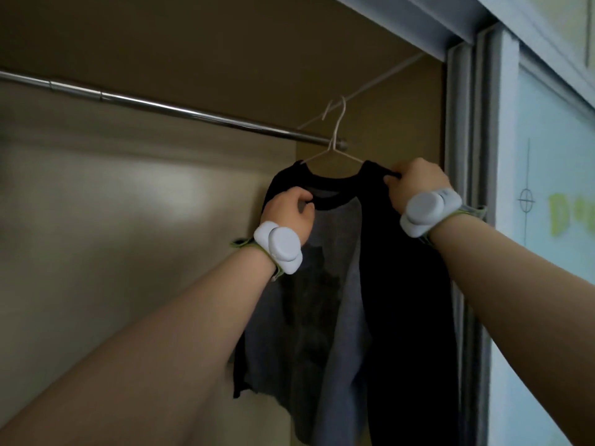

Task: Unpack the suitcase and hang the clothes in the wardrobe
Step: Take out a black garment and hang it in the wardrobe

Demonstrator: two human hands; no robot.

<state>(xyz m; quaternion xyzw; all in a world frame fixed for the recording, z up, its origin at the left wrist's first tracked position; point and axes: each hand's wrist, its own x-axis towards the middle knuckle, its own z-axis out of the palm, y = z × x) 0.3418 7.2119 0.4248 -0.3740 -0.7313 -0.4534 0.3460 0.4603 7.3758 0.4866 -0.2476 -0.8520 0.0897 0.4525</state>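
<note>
With left hand (pixel 289 209) fingers curled round the collar of the shirt (pixel 341 284) and right hand (pixel 417 185) fingers pinching its shoulder, lift both sides evenly so the wire hanger (pixel 335 149), its hook just above the end of the wardrobe rod (pixel 193 112), settles squarely over it.

Pale blue panel (pixel 547 149) with green lettering (pixel 566 217)

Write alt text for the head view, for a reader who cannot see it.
Two hands hold a grey-and-black T-shirt on a wire hanger up to a metal wardrobe rail: the left hand grips the collar, the right hand pinches the shoulder. The hook sits by the rail's right end; whether it has caught is unclear.
</note>
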